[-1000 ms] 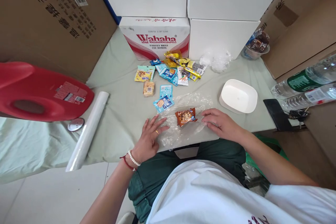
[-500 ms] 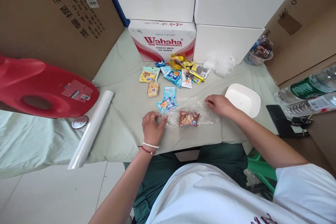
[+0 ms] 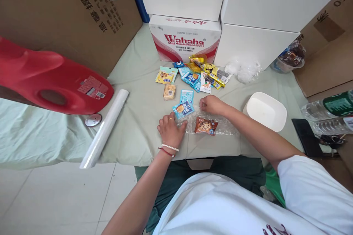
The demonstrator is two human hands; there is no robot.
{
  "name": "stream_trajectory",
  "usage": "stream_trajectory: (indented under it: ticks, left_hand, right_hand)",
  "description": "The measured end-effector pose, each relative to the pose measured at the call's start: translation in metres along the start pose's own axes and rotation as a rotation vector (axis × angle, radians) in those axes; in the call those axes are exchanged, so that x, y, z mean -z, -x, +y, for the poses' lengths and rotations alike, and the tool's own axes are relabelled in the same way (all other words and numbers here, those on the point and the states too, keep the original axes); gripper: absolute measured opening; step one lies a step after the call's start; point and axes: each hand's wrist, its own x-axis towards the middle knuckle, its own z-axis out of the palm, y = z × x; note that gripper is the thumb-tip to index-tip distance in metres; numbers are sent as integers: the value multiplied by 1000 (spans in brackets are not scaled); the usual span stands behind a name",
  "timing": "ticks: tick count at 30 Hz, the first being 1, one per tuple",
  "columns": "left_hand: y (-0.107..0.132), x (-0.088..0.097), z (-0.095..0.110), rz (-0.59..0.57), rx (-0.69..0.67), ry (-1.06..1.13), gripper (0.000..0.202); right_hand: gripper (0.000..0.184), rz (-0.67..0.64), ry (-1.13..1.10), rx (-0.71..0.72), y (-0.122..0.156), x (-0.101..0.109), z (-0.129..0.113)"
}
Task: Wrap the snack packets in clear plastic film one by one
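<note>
A brown cookie packet (image 3: 206,125) lies on a crinkled sheet of clear plastic wrap (image 3: 227,128). My left hand (image 3: 171,129) rests flat at the wrap's left end, fingers apart, thumb touching the film. At the wrap's far edge, my right hand (image 3: 211,104) has its fingers pinched together on the film, just beyond the cookie packet; the fingertips are partly hidden. Two blue snack packets, a lower one (image 3: 183,109) and an upper one (image 3: 186,96), overlap beside the wrap's far left corner.
A roll of plastic wrap (image 3: 106,128) and a red jug (image 3: 55,84) are on the left. Piled snacks (image 3: 193,77) sit before the Wahaha box (image 3: 187,40). Crumpled film (image 3: 244,70), a white bowl (image 3: 266,112) and a black phone (image 3: 306,137) are towards the right.
My right hand has moved left, from the wrap's far right corner to near its far middle. My left hand stays at the left end. The camera view has shifted slightly.
</note>
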Motion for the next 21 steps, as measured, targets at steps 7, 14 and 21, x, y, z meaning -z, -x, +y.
stream_trajectory:
  ticks: [7, 14, 21]
  left_hand:
    - [1, -3, -2, 9, -17, -1, 35]
    - [-2, 5, -7, 20, 14, 207, 9]
    - [21, 23, 31, -121, 28, 743, 16]
  right_hand:
    - [26, 128, 75, 189, 65, 7, -20]
    - [38, 68, 151, 334, 110, -56, -33]
    - [44, 209, -39, 366, 116, -83, -29]
